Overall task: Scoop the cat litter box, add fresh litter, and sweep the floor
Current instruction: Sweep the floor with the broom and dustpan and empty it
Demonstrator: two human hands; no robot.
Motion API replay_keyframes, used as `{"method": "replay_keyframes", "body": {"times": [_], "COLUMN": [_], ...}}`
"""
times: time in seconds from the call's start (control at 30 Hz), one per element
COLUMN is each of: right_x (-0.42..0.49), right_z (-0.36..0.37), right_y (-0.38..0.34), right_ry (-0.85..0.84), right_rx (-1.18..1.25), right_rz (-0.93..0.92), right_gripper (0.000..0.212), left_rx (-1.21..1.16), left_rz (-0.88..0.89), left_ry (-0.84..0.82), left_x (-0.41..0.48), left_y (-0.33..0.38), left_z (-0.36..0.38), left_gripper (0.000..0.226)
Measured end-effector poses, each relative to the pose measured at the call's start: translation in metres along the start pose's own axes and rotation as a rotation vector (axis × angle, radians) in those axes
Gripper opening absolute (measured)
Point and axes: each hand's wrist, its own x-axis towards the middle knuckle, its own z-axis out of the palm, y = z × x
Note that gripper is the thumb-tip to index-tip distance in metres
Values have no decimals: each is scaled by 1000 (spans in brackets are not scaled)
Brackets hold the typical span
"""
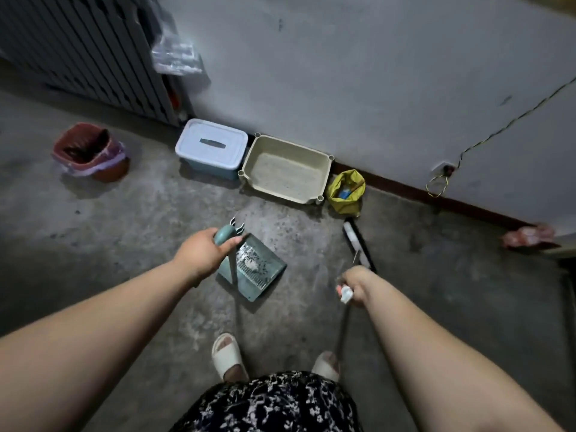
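A beige litter box with pale litter in it stands against the wall. On the concrete floor in front of it lies a teal dustpan holding a small heap of swept litter. My left hand is shut on the top of the dustpan's long handle. My right hand grips the broom handle; the broom head, white and black, rests on the floor to the right of the dustpan. Both my feet in white slippers show at the bottom.
A blue storage box with a white lid stands left of the litter box. A yellow bag sits to its right. A red bin with a plastic liner is at far left. A cable hangs on the wall. A slatted panel leans at top left.
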Motion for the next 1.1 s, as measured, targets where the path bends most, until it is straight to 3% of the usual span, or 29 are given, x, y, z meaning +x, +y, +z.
{"method": "replay_keyframes", "body": {"times": [0.4,0.6,0.8,0.9,1.0,1.1], "right_x": [23,9,2,-5,-13,-25], "right_z": [83,71,57,47,33,34], "right_y": [-34,-28,-1,11,14,7], "right_ry": [-53,-122,-151,-190,-58,-26], "right_rx": [-47,-291,-705,-617,-366,-309], "right_rz": [-8,-69,-111,-120,-104,-90], "right_gripper": [32,29,31,33,24,27], "left_rx": [113,111,121,125,129,121], "left_rz": [6,19,21,24,24,0], "left_ry": [-17,-18,-9,-13,1,40], "left_x": [30,35,36,35,35,36], "left_y": [-16,-5,7,7,4,-3], "left_z": [-18,-21,-19,-17,-23,-31], "left_gripper": [36,34,40,42,43,42]}}
